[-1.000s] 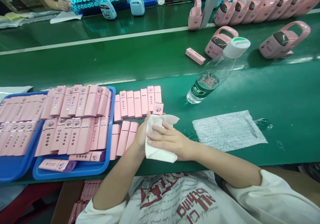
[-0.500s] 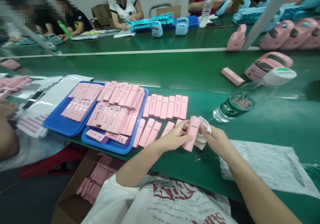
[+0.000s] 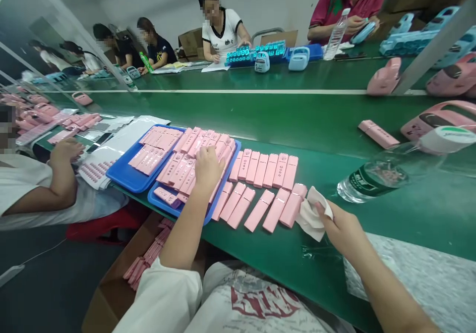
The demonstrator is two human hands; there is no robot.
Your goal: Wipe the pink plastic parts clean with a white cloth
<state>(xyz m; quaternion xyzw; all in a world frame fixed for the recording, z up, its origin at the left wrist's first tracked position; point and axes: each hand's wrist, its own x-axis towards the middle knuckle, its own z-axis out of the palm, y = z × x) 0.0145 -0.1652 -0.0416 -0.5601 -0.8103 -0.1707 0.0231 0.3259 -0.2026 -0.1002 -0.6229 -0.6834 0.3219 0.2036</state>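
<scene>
in the head view, the left hand (image 3: pixel 207 167) is being laid, fingers curled down, on the pink cases (image 3: pixel 186 162) stacked in the nearer blue tray (image 3: pixel 174 208); whether one is being gripped cannot be told. a crumpled white cloth (image 3: pixel 311 214) is being pinched in the right hand (image 3: pixel 340 229), just beside the end of two rows of pink cases (image 3: pixel 264 184) lying on the green desk (image 3: pixel 282 120). a water bottle (image 3: pixel 390 172) is lying tilted to the right, and a co-worker's arm (image 3: pixel 61 174) is being rested at the left.
</scene>
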